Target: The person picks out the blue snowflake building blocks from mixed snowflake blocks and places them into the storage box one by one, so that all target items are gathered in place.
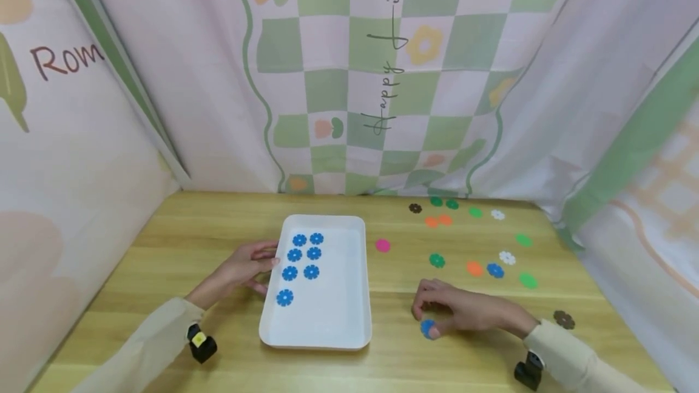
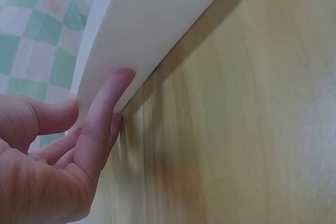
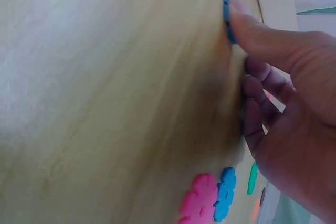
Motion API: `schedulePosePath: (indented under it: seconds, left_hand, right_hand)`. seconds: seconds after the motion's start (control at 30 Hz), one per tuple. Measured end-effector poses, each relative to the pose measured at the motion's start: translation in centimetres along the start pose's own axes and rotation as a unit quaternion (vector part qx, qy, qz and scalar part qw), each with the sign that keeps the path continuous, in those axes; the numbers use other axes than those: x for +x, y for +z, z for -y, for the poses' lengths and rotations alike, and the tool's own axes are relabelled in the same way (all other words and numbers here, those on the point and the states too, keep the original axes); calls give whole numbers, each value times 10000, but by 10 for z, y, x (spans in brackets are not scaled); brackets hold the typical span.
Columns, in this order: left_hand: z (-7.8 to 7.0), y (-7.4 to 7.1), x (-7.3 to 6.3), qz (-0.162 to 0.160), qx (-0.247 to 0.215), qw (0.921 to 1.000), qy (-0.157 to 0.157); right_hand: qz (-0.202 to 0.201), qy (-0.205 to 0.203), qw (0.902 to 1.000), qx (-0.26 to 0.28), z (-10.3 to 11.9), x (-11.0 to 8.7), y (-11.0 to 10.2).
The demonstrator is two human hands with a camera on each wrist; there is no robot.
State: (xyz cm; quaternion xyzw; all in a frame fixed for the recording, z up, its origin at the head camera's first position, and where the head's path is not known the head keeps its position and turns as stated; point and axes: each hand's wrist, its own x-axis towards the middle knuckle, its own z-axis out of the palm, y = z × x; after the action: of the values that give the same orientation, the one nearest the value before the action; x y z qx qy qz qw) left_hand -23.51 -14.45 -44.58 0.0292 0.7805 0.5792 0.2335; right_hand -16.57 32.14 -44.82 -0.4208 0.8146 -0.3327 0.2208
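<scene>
A white rectangular tray [image 1: 340,314] lies on the wooden table, with several blue flower-shaped discs [image 1: 284,297] laid flat in its left half in two columns. At the tray's left side, my left hand [image 1: 248,267] holds its edge. In the left wrist view the thumb [image 2: 62,116] meets the rim while a fingertip [image 2: 125,76] presses the outer wall. To the right of the tray, my right hand [image 1: 464,308] pinches one blue flower-shaped disc [image 1: 426,328] by thumb and finger, low over the table. That disc [image 3: 228,17] appears edge-on at the thumb tip in the right wrist view.
Loose discs are scattered on the right: a magenta one [image 1: 383,245], orange [image 1: 474,268], green [image 1: 437,261], white [image 1: 507,258], another blue [image 1: 495,270] and brown [image 1: 564,319]. Patterned curtains [image 1: 377,90] hang behind the table [image 1: 218,217] and at both sides.
</scene>
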Motion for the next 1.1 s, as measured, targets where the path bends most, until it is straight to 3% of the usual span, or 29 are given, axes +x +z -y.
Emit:
schedulePosePath:
  seconds: [0.3,0.5,0.67,0.97,1.1]
  left_hand:
    - [-2,-1,1,-3,-5,10000,18]
    - [-2,-1,1,-32,80,10000,-37]
    - [0,-1,2,-32,117,9999,-44]
    - [-2,0,1,-65,105,9999,-43]
    - [-1,0,1,-62,57,10000,-37]
  right_hand:
    - [-82,-113,9999,97,6,10,-2]
    - [-37,534,9974,484,8,14,-9]
    - [-76,620,9956,702,10,21,-19]
    - [-659,382,9908,1117,19,47,-46]
    - [-866,654,9846,1368,27,60,-55]
